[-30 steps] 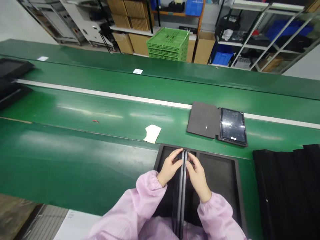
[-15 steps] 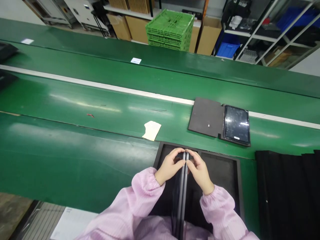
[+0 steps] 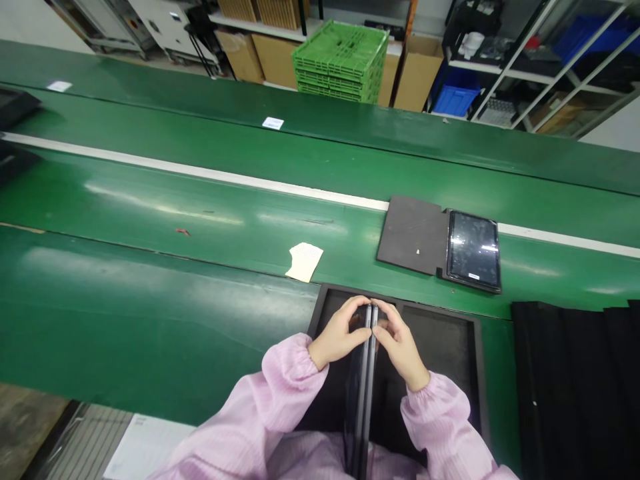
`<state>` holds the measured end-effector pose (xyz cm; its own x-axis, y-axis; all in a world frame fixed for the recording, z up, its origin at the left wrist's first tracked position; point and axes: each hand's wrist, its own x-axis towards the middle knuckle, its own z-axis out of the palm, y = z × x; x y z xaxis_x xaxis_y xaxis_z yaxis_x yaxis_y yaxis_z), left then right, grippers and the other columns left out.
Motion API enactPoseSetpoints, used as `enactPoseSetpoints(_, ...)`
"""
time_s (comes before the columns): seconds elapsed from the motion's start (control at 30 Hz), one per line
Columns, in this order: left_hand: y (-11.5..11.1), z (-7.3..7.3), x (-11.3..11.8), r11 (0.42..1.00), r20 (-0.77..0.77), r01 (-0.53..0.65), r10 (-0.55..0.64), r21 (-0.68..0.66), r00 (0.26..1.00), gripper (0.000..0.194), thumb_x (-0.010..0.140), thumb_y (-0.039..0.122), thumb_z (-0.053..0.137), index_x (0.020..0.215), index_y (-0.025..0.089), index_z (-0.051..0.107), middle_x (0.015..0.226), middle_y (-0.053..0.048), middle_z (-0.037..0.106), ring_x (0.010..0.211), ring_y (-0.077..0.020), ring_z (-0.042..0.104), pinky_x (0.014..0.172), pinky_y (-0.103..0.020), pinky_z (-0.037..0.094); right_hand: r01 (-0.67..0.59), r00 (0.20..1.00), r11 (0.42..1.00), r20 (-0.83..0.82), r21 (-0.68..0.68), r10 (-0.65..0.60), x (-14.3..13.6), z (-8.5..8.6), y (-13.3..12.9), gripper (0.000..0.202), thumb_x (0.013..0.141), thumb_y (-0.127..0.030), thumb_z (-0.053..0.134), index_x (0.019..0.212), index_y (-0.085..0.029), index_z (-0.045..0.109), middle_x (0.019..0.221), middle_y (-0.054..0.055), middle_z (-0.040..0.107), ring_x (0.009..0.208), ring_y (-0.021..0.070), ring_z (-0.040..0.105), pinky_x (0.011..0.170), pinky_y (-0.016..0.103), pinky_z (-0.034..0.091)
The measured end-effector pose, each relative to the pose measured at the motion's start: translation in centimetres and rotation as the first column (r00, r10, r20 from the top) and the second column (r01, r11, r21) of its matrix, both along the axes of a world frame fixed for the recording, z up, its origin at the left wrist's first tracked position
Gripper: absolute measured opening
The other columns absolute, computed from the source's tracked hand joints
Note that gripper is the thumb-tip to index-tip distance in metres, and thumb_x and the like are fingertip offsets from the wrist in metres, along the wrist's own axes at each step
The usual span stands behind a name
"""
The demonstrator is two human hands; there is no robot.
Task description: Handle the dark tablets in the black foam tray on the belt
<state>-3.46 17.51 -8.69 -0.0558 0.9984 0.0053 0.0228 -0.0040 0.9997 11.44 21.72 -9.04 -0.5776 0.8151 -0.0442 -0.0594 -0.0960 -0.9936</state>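
Note:
Two thin dark tablets stand on edge side by side over a black foam tray. My left hand pinches the far end of the left tablet between thumb and fingers. On the other side, my right hand grips the far end of the right tablet in the same way. A narrow gap shows between the two tablets at the top. Their near ends reach down toward my pink sleeves and lap. The tray has two recesses, partly hidden by my arms.
Beyond the tray, another tablet lies in black foam beside a flat foam panel. A torn yellow note and a red scrap lie on the green conveyor. Black foam pieces are stacked at right. Green crates stand behind.
My thumbs have shifted slightly toward me along the tablets' edges. Both hands keep their hold, and the tablets stay in place.

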Motion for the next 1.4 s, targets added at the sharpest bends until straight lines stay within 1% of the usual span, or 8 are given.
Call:
enactPoseSetpoints(0.5, -0.4, -0.4, -0.4, 0.995, -0.031, 0.096, -0.096, -0.003, 0.995, 0.051, 0.072, 0.017, 0.055, 0.121, 0.019, 0.041, 0.130, -0.014, 0.037, 0.123, -0.0262, 0.037, 0.099, -0.041, 0.038, -0.039, 0.999, 0.999, 0.008, -0.033, 0.039, 0.5, 0.4, -0.1, 0.051, 0.079, -0.020, 0.057, 0.125, -0.037, 0.047, 0.131, 0.002, 0.033, 0.063, 0.0080, 0.048, 0.054, 0.024, 0.048)
enactPoseSetpoints(0.7, -0.7, -0.5, -0.4, 0.989, -0.022, 0.145, -0.146, -0.004, 0.989, 0.065, 0.067, 0.015, 0.059, 0.128, 0.021, 0.036, 0.138, -0.013, 0.030, 0.128, -0.0283, 0.031, 0.097, -0.041, 0.039, -0.101, 0.995, 0.993, 0.002, -0.064, 0.101, 0.9, 0.3, -0.4, 0.069, 0.074, -0.021, 0.064, 0.136, -0.032, 0.035, 0.139, 0.004, 0.031, 0.076, 0.0129, 0.053, 0.074, 0.030, 0.047)
enactPoseSetpoints(0.87, -0.9, -0.6, -0.2, 0.991, -0.032, 0.131, -0.131, -0.008, 0.991, 0.066, 0.067, 0.016, 0.059, 0.129, 0.020, 0.038, 0.139, -0.013, 0.031, 0.129, -0.0280, 0.031, 0.096, -0.039, 0.040, -0.134, 0.991, 0.985, 0.008, -0.108, 0.136, 1.3, -0.5, -0.5, 0.075, 0.077, -0.026, 0.062, 0.141, -0.026, 0.025, 0.108, 0.004, 0.058, 0.075, 0.0162, 0.054, 0.074, 0.031, 0.046)
enactPoseSetpoints(0.97, -0.7, -0.8, -0.3, 0.992, -0.027, 0.126, -0.126, -0.011, 0.992, 0.067, 0.067, 0.018, 0.059, 0.130, 0.020, 0.038, 0.141, -0.013, 0.030, 0.130, -0.0288, 0.030, 0.095, -0.040, 0.042, -0.171, 0.985, 0.981, 0.005, -0.090, 0.172, 1.4, -0.7, -0.2, 0.077, 0.078, -0.028, 0.061, 0.142, -0.024, 0.020, 0.085, 0.000, 0.061, 0.067, 0.0159, 0.052, 0.075, 0.032, 0.046)
enactPoseSetpoints(1.1, -0.4, -1.2, -0.3, 0.996, -0.027, 0.094, -0.094, 0.002, 0.995, 0.068, 0.068, 0.018, 0.058, 0.132, 0.018, 0.036, 0.142, -0.014, 0.030, 0.131, -0.0297, 0.028, 0.095, -0.041, 0.042, -0.129, 0.990, 0.992, 0.053, 0.002, 0.129, 1.2, -0.7, -0.3, 0.073, 0.080, -0.028, 0.058, 0.142, -0.024, 0.021, 0.087, 0.001, 0.060, 0.065, 0.0155, 0.051, 0.071, 0.032, 0.046)
enactPoseSetpoints(1.2, -1.9, -2.2, 0.7, 0.999, -0.038, 0.021, -0.020, 0.036, 0.999, 0.068, 0.073, 0.023, 0.057, 0.136, 0.020, 0.032, 0.146, -0.012, 0.024, 0.133, -0.0291, 0.024, 0.099, -0.043, 0.039, -0.022, 0.997, 0.983, 0.072, 0.184, 0.009, 1.2, -1.4, -2.5, 0.071, 0.083, -0.031, 0.054, 0.143, -0.025, 0.017, 0.114, 0.007, 0.056, 0.076, 0.0175, 0.055, 0.076, 0.034, 0.047)
enactPoseSetpoints(1.3, -5.6, -4.6, 3.0, 0.993, -0.036, -0.082, 0.085, 0.089, 0.996, 0.063, 0.083, 0.038, 0.047, 0.140, 0.020, 0.025, 0.148, -0.012, 0.020, 0.136, -0.0269, 0.019, 0.109, -0.046, 0.022, 0.112, 0.992, 0.932, 0.022, 0.344, -0.127, 1.4, -3.7, -6.7, 0.069, 0.085, -0.037, 0.051, 0.143, -0.025, 0.016, 0.141, 0.008, 0.033, 0.108, 0.0235, 0.050, 0.094, 0.040, 0.040)
enactPoseSetpoints(1.4, -9.4, -7.2, 5.5, 0.981, -0.021, -0.149, 0.152, 0.127, 0.988, 0.064, 0.087, 0.052, 0.032, 0.140, 0.018, 0.025, 0.148, -0.013, 0.021, 0.136, -0.0273, 0.018, 0.112, -0.047, 0.015, 0.267, 0.960, 0.917, 0.000, 0.297, -0.279, 1.3, -6.5, -10.5, 0.050, 0.092, -0.042, 0.035, 0.138, -0.022, 0.033, 0.142, 0.006, 0.033, 0.129, 0.0242, 0.031, 0.108, 0.046, 0.023)
